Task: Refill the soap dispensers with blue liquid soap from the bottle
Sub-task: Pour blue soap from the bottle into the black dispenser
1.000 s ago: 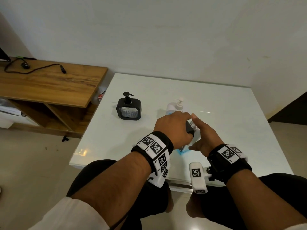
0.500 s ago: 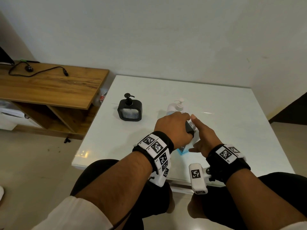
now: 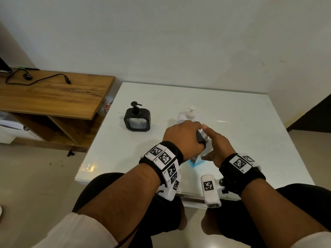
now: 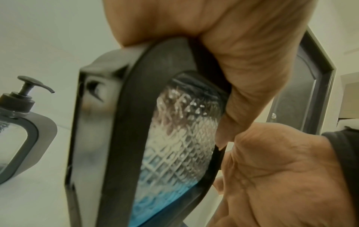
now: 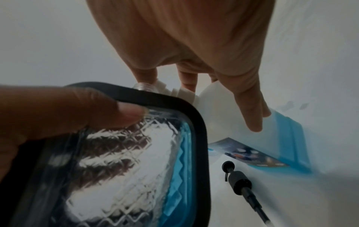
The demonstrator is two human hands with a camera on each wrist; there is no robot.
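My left hand (image 3: 184,136) grips a black-framed soap dispenser (image 4: 174,138) by its top, tilted, its pump off. Its cut-glass window (image 5: 116,153) shows a little blue soap pooled at the low edge. My right hand (image 3: 218,145) holds the white soap bottle (image 5: 233,115), thumb on one side and fingers on the other. The bottle leans with its threaded neck against the dispenser's clear open neck, and its blue-filled base (image 3: 194,161) is down at the table. Whether soap is flowing is hidden.
A second black dispenser (image 3: 137,120) with its pump on stands at the left of the white table (image 3: 250,122). A white pump bottle (image 3: 187,113) stands just behind my hands. A loose black pump head (image 5: 240,182) lies beside the bottle. A wooden shelf (image 3: 53,97) stands left of the table.
Both hands stay on the dispenser and the bottle in nearly the same place. The head view has shifted a little.
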